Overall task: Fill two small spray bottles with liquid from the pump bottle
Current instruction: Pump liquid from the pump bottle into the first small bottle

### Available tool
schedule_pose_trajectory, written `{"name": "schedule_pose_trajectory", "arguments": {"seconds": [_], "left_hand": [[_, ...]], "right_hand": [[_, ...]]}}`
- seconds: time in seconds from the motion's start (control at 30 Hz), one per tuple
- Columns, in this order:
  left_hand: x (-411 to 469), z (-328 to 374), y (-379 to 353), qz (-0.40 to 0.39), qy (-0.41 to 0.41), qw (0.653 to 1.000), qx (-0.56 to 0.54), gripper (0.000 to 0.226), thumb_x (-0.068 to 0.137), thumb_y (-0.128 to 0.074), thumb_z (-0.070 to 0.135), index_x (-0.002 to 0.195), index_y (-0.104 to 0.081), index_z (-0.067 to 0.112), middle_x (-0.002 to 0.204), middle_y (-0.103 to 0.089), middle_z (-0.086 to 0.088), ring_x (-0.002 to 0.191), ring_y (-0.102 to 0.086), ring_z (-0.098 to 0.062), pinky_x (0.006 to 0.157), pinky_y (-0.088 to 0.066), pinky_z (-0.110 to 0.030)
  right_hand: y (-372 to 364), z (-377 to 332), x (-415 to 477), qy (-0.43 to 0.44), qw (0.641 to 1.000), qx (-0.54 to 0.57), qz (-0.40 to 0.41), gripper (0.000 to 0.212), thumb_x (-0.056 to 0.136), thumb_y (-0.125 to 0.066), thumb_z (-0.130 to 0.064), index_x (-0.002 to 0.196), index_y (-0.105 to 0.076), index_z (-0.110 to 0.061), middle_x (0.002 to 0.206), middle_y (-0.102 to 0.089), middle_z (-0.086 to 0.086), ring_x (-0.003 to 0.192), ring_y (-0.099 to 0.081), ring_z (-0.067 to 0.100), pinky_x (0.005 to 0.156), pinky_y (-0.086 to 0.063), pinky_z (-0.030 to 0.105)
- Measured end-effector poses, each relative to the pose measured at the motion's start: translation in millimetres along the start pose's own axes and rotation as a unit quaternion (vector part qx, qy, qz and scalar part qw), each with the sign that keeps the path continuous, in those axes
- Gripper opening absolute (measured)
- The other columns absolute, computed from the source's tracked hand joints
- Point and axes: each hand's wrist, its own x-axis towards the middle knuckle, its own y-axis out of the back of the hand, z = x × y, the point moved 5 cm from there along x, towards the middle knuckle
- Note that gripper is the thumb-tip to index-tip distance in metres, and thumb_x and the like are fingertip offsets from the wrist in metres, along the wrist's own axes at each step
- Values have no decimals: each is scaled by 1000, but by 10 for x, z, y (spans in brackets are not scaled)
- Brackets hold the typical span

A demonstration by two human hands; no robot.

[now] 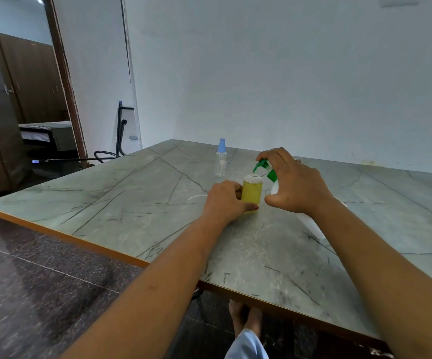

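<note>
Yellow liquid nearly fills the small bottle [252,190] on the counter [131,203], gripped by the left hand [222,203]. The right hand [295,182] grips the pump bottle [274,189] head above its neck. Likely next: uncap the empty bottle [221,161] behind.

A plain living space, seemingly a home or lodging rather than a workplace. The bench [111,203] has a grey-green marble-pattern laminate top with an orange-brown edge and stands against a bare, pale painted wall [287,73]. The floor [41,281] is dark speckled polished stone. At the left a brown wooden door frame [64,73] opens onto a room with a bed [46,132] and wooden cupboard doors [30,79]. Bare feet [246,320] show under the bench
</note>
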Motion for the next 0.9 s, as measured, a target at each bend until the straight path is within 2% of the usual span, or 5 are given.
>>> {"name": "schedule_pose_trajectory", "arguments": {"seconds": [0.17,0.3,0.43,0.67,0.9], "left_hand": [[0,4,11,4,-4,1000,2,60,73,-75,44,121,-60,11,115,-66,-5,101,-61,-16,85,-46,-24],[1,2,2,6,-3,1000,7,62,73,-75,45,122,-60,11,114,-66,-5,101,-61,-17,88,-48,-27],[4,-2,-6,6,-4,1000,4,62,73,-75,45,123,-59,11,116,-66,-5,102,-62,-17,90,-49,-28],[14,-6,-11,7,0,1000,3,64,72,-75,45,124,-58,11,117,-65,-5,103,-62,-17,91,-49,-28],[5,0,-8,8,-5,1000,10,64,73,-74,46,125,-58,11,118,-65,-5,104,-61,-18,92,-49,-28]], "right_hand": [[29,4,9,-17,1000,2,7,67,63,-74,-32,122,-43,-26,117,-43,-6,83,-50,13,56,-34,20],[20,-4,7,-14,1000,10,1,70,64,-73,-33,126,-41,-28,122,-44,-8,85,-49,12,61,-35,23],[4,-13,-2,-6,1000,14,-13,75,64,-73,-33,130,-40,-30,125,-43,-9,83,-49,11,54,-31,18],[28,-16,15,-17,1000,5,2,68,62,-75,-33,122,-43,-26,117,-43,-7,84,-53,16,57,-37,22],[10,-22,3,-5,1000,6,-7,74,63,-74,-35,129,-41,-28,123,-44,-7,85,-52,13,60,-39,23]]}}
